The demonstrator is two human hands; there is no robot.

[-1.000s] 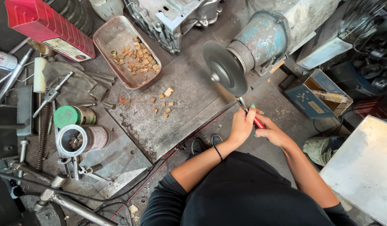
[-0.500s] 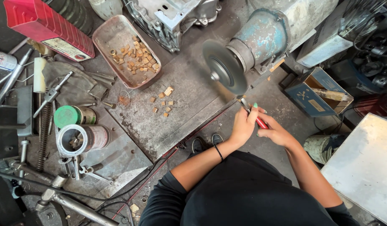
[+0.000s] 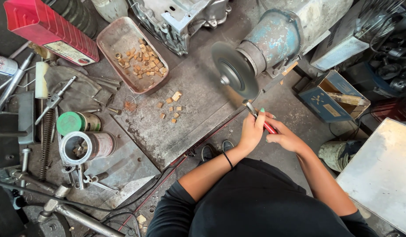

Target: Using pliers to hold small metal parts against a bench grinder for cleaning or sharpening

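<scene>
Both of our hands were closed around a pair of red-handled pliers (image 3: 261,120): the left hand (image 3: 252,131) wrapped over the top near the nose, the right hand (image 3: 285,138) gripping the handles from behind. The nose of the pliers sat right at the lower edge of the grey grinding wheel (image 3: 235,75), which was mounted on a blue motor (image 3: 275,37). Whatever small piece the pliers pinched was too tiny for us to make out. We judged this to be the grinding step itself, with the piece pressed against the wheel's rim. Several small tan blocks (image 3: 170,106) lay loose on the metal surface (image 3: 185,127) to our left, and more filled a worn tray (image 3: 113,44) farther back. Any further move, we reckoned, called for a steady two-handed hold, light pressure, and fingers kept clear of the disc.
</scene>
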